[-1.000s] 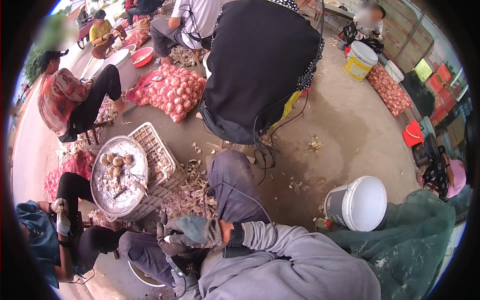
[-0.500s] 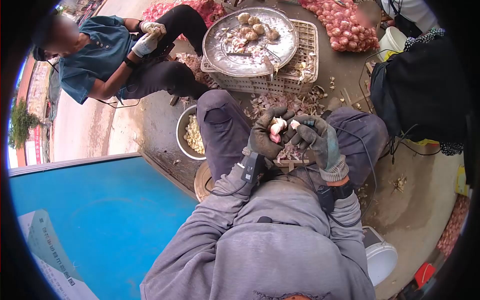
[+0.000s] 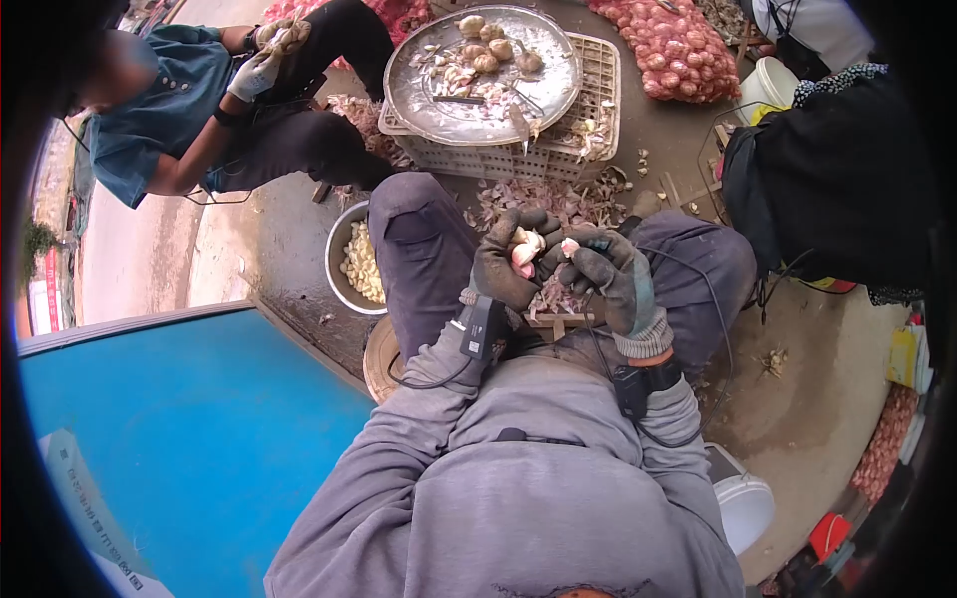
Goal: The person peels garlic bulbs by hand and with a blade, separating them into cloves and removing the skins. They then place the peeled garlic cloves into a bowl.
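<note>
My left hand (image 3: 505,267), in a dark worn glove, is closed around several garlic cloves (image 3: 525,249), pinkish white, above my lap. Close beside it on the right, my right hand (image 3: 618,279), gloved too, pinches a single small clove (image 3: 569,247) between thumb and fingers. Under the hands, garlic skins (image 3: 558,298) lie between my knees. Beyond my knees a round metal tray (image 3: 419,108) holds several garlic bulbs (image 3: 485,62), loose cloves and a knife-like tool, on top of an upturned plastic crate (image 3: 605,85).
A metal bowl of peeled cloves (image 3: 361,264) stands left of my knee. At the upper left sits a person (image 3: 184,90) with white gloves. Red net sacks of garlic (image 3: 678,55) lie at the back. A blue board (image 3: 179,419) is at lower left, a white bucket (image 3: 746,508) at lower right.
The whole view has shifted, so most things appear slightly further left. Both my hands keep their hold on the cloves. The seated person's hands have risen a little in view.
</note>
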Demonstrator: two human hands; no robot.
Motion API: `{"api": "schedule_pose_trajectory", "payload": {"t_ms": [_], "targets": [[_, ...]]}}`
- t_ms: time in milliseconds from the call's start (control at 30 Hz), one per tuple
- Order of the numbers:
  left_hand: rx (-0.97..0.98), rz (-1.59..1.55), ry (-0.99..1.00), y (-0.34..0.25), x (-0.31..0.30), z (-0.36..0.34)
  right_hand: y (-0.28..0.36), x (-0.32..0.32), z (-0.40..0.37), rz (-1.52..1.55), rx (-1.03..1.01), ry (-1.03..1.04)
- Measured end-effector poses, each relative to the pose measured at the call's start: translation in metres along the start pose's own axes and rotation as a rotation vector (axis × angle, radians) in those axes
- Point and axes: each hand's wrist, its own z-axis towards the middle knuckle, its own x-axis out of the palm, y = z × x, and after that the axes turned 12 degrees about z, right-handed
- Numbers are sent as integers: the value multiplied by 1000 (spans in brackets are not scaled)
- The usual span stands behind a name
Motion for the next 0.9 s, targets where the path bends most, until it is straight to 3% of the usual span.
{"api": "schedule_pose_trajectory", "payload": {"t_ms": [67,100,133,200,267,333,367,400,467,500,600,633,733,900], "targets": [[-58,-128,248,4,-36,18,11,7,-3,-47,34,-16],[-37,-80,34,3,-5,7,-5,-6,-3,-5,-21,30],[-27,18,152,4,-24,15,-16,-5,0,114,-63,66],[-51,109,88,-1,0,3,-22,2,-1,-28,-104,75],[-2,181,-31,-1,-15,7,-18,10,-4,-205,-126,120],[11,208,-43,-3,-27,12,-1,22,-11,-348,5,97],[-13,145,6,-2,-27,15,-6,22,-11,-482,-214,129],[-55,65,178,-2,-32,21,-9,22,-12,-581,-266,153],[44,159,101,0,-27,18,-14,21,-11,-616,-293,186],[111,205,-171,5,5,5,-14,21,-12,-615,-301,173],[95,306,-252,2,6,4,-14,21,-13,-432,-261,162],[37,255,-126,-1,-7,5,-15,19,-13,-443,-275,165],[82,265,-6,0,-27,15,-16,13,-14,-436,-274,155],[38,273,54,7,-6,5,-26,9,-10,-538,-274,181]]}}
